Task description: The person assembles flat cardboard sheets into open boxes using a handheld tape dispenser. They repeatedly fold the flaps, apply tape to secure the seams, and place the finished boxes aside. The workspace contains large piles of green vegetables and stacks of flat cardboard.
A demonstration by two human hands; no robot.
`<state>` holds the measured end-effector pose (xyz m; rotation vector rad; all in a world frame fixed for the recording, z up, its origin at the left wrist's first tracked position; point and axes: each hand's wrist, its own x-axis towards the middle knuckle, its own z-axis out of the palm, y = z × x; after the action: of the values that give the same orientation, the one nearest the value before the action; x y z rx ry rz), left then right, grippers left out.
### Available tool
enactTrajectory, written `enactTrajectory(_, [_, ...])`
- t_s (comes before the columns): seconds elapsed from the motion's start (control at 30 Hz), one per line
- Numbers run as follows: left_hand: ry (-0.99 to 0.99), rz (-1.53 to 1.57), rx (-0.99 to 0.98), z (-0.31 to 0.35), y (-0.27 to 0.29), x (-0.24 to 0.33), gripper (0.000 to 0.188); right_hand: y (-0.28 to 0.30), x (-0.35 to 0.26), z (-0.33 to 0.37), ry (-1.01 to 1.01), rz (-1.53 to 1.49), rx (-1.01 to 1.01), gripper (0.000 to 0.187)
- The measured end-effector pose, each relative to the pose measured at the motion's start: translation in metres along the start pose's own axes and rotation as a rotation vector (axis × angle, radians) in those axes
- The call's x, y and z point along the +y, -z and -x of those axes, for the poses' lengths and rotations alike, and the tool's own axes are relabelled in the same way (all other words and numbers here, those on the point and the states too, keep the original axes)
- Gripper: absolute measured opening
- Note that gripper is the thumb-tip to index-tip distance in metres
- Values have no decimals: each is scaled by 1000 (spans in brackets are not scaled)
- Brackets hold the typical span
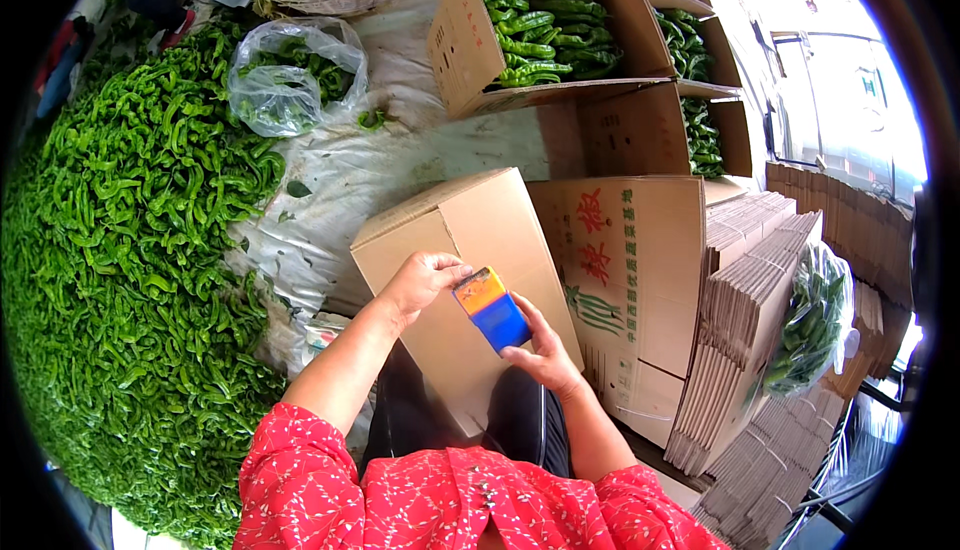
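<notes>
A blue-and-orange block, which looks like a tape dispenser [503,322], is gripped in my right hand [545,353], thumb and fingers along its blue end. My left hand [422,285] is at its orange end, thumb and fingertips pinched together. What lies between those fingertips, perhaps a tape end, is too small to make out. Beneath both hands a closed brown cardboard box [470,230] rests tilted against my knees, with a seam down its top face.
Loose green peppers [140,250] are heaped at left beside a clear plastic bag [297,80]. Open cartons of peppers [555,35] stand at the back. To the right are a printed carton [630,280], stacked flat cardboard [740,320] and a bagged bunch of greens [812,325].
</notes>
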<state>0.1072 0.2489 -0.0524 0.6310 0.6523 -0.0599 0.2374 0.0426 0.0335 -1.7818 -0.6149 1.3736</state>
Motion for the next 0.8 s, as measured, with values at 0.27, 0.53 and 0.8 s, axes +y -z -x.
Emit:
enactTrajectory(0.27, [-568, -881, 692, -94, 98, 99, 17, -25, 11, 17, 100, 613, 274, 82])
enactTrajectory(0.53, [-129, -1301, 693, -179, 161, 33, 21, -31, 30, -29, -25, 714, 286, 64])
enactTrajectory(0.8, [-49, -1555, 924, -167, 123, 26, 35, -31, 44, -45, 62, 848, 393, 60])
